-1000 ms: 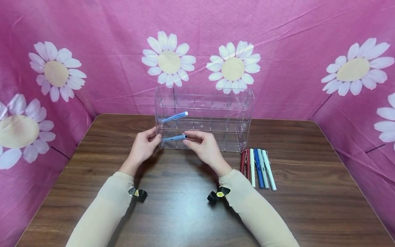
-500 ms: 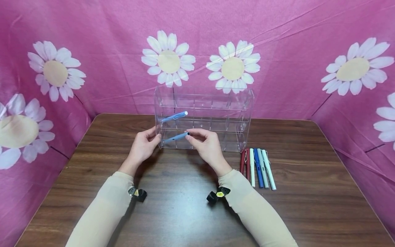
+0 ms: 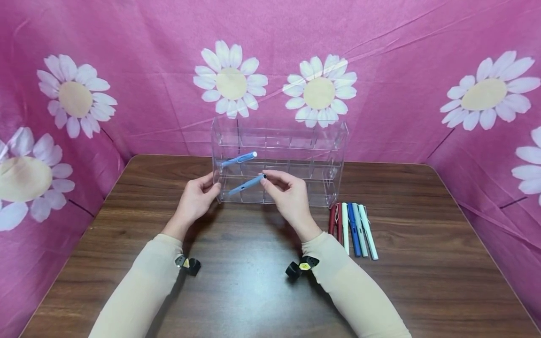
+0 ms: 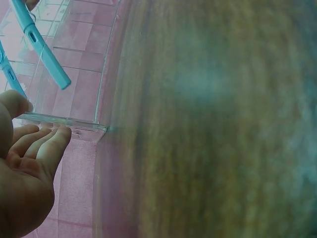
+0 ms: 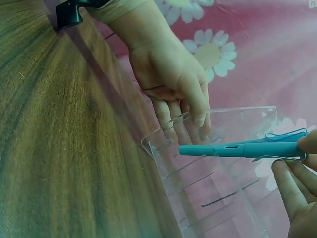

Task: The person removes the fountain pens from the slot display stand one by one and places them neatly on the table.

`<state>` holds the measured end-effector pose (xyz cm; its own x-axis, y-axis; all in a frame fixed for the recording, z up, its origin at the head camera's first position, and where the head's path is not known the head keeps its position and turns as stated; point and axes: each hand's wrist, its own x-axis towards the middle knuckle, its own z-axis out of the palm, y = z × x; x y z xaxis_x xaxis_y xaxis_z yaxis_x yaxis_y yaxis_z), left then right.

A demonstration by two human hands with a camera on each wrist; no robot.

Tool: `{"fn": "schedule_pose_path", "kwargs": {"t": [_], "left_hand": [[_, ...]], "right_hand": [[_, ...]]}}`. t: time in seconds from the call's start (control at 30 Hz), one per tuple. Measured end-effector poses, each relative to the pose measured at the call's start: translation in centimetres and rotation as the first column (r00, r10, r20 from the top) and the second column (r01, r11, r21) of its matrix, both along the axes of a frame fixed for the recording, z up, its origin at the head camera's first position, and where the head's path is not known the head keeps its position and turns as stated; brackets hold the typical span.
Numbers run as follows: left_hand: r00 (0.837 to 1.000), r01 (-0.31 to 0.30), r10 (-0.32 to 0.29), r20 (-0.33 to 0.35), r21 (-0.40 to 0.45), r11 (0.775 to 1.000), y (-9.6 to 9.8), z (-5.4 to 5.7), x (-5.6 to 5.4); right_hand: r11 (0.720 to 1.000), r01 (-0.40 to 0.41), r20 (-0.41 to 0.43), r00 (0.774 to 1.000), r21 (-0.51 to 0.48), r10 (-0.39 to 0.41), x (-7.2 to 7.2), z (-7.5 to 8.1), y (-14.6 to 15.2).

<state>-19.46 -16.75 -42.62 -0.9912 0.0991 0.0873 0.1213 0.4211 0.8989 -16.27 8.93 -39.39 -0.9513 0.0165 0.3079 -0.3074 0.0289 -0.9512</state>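
A clear plastic rack [image 3: 336,188] with tiered compartments stands at the back of the table. My left hand [image 3: 193,203] grips its left side panel; the left wrist view shows the thumb on one face and the fingers on the other. In my right hand [image 3: 290,199], thumb and fingers pinch a light blue pen [image 3: 246,185] by its clip end. This pen slants in front of the rack's lower tier, its free end pointing down and left. Another light blue pen [image 3: 239,159] rests tilted in the rack's left part, above the held one.
Right of the rack, a row of pens lies on the wooden table [image 3: 422,244]: dark red pens [image 3: 339,223], a dark blue pen [image 3: 354,230] and several pale green pens [image 3: 368,232]. A pink cloth [image 3: 160,94] with white flowers hangs behind the table.
My right hand has moved right and slightly up with the light blue pen, whose free end has shifted away from the rack's left side. The left hand keeps its hold.
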Motion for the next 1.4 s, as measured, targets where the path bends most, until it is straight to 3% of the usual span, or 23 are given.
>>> {"fn": "schedule_pose_path", "kwargs": {"t": [0.67,1.13,1.4], "left_hand": [[1.000,0.000,0.000,-0.002,0.016,1.000,0.3,0.0,0.2],[1.000,-0.004,0.004,-0.004,0.014,1.000,0.2,0.1,0.3],[1.000,-0.004,0.004,-0.007,0.000,1.000,0.1,0.2,0.2]], "right_hand": [[0.994,0.102,-0.081,0.991,-0.044,-0.106,0.4,2.0,1.9],[0.992,0.117,-0.093,0.988,-0.038,-0.120,1.2,3.1,3.6],[0.994,0.086,-0.077,0.993,-0.074,-0.091,1.5,3.3,4.6]]}}
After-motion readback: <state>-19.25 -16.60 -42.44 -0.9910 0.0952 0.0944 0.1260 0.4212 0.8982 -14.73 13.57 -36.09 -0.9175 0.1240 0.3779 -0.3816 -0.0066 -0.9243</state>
